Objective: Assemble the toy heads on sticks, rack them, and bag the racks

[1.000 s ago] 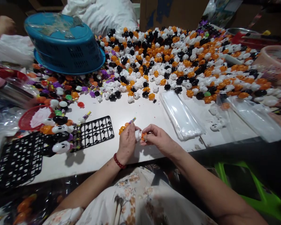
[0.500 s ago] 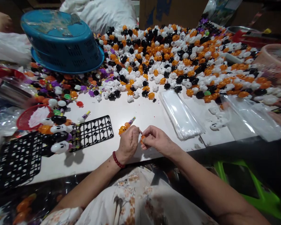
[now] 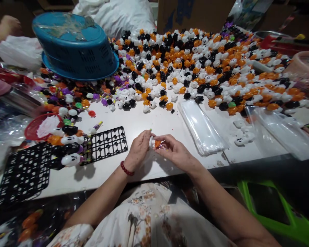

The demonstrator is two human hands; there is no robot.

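My left hand (image 3: 140,146), with a dark red bead bracelet at the wrist, is closed on a small plastic toy whose whitish part (image 3: 151,142) shows at the fingertips. A tiny yellow-green tip pokes out above those fingers. My right hand (image 3: 173,151) pinches an orange plastic piece (image 3: 157,143) against the whitish part; whether the two are joined I cannot tell. Left of my hands, a black plastic grid tray (image 3: 114,144) lies on the white table (image 3: 141,120). Several ghost and black figures on candy-filled tubes, such as a white ghost (image 3: 70,159), stand or lean at its left end.
A large pile of orange, black and white figures (image 3: 170,56) covers the back. A blue basket (image 3: 76,55) sits upside down at left, near a red basket (image 3: 31,128). Clear plastic bags (image 3: 202,128) lie to the right. A green stool (image 3: 275,206) stands below. Another person's hand (image 3: 10,25) shows far left.
The orange pumpkin figure and its candy tube, which stuck out beyond my left hand, no longer show there. My right fingers have opened wider around the orange piece, and a whitish part appears between my hands.
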